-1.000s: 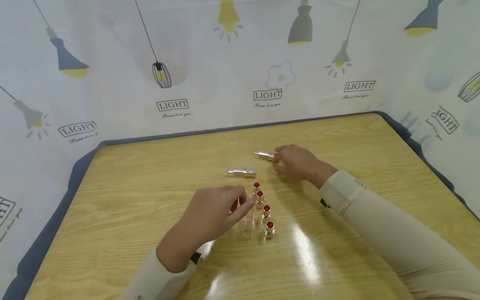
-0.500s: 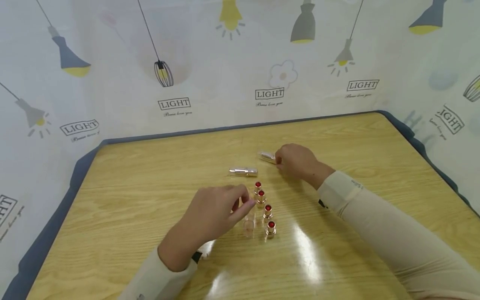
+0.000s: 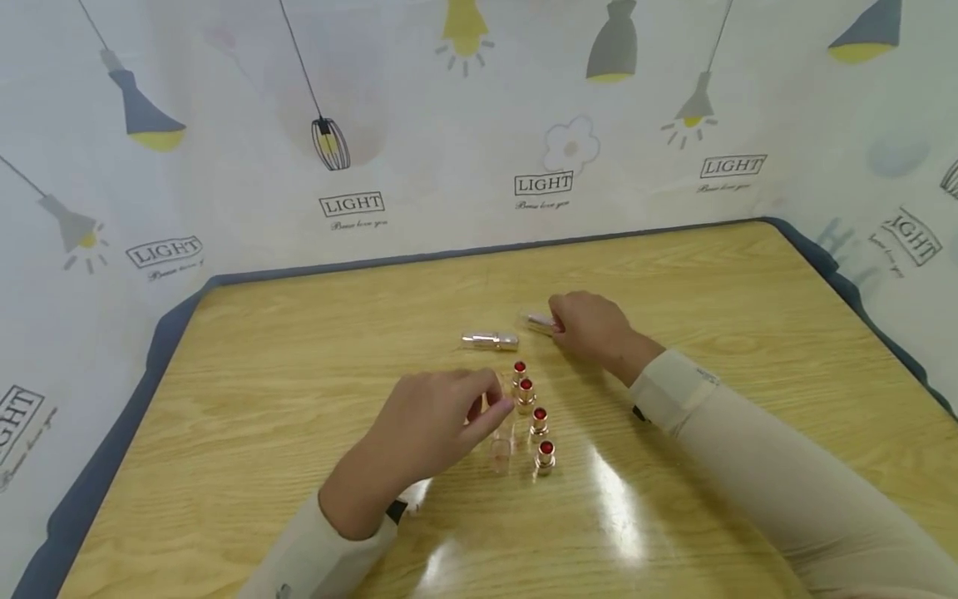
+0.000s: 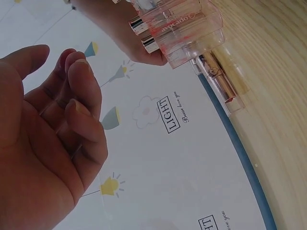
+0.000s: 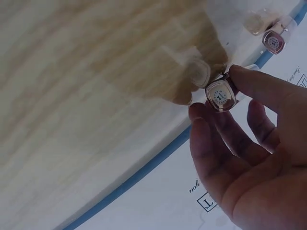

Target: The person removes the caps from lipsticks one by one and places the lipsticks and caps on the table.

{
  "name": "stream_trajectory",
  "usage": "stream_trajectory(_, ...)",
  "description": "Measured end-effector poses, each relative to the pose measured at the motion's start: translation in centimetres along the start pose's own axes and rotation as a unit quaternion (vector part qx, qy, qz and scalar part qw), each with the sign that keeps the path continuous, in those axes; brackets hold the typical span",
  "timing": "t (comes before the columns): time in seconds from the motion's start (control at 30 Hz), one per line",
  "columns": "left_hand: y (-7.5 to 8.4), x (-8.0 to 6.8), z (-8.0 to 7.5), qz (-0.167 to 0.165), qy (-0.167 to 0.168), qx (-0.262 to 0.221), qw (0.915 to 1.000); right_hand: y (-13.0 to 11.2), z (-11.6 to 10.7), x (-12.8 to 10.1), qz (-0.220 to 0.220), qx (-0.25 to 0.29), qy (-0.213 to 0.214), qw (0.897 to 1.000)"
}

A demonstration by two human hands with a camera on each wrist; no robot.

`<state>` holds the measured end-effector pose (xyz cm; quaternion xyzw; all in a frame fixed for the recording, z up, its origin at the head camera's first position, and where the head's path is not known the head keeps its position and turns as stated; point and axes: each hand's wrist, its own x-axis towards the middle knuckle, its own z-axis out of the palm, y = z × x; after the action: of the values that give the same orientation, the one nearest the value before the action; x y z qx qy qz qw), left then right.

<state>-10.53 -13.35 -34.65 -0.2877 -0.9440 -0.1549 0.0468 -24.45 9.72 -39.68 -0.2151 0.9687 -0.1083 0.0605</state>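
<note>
My right hand (image 3: pixel 595 324) pinches one end of a capped lipstick (image 3: pixel 537 323) toward the back of the table. In the right wrist view, thumb and fingers grip the sides of its square base (image 5: pixel 220 96). Another capped lipstick (image 3: pixel 488 341) lies on its side just left of it. Several uncapped lipsticks (image 3: pixel 545 456) with red tips stand upright in a row nearer to me. Beside that row are clear caps (image 3: pixel 500 456), partly hidden by my left hand (image 3: pixel 434 420). The left wrist view shows my left hand empty, its fingers (image 4: pixel 84 120) loosely curled.
A wooden table (image 3: pixel 299 333) bears everything. Behind it and at both sides hangs a white cloth (image 3: pixel 434 150) printed with lamps, with a dark blue band along the table's edge.
My right fingers have curled round the lipstick's end, and it has come slightly nearer to me. The left hand has stayed in place. The head view has shifted a little.
</note>
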Motion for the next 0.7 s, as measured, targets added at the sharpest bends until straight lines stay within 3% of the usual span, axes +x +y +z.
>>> stream_trajectory(0.33,0.3,0.1,0.2,0.008,0.015,0.007,0.9998,0.0,-0.6,-2.5,-0.009,0.076,0.054,0.996)
stream_trajectory(0.7,0.2,0.3,0.4,-0.021,0.101,0.030,0.9942,-2.9,-2.1,-7.1,-0.050,0.207,0.140,0.967)
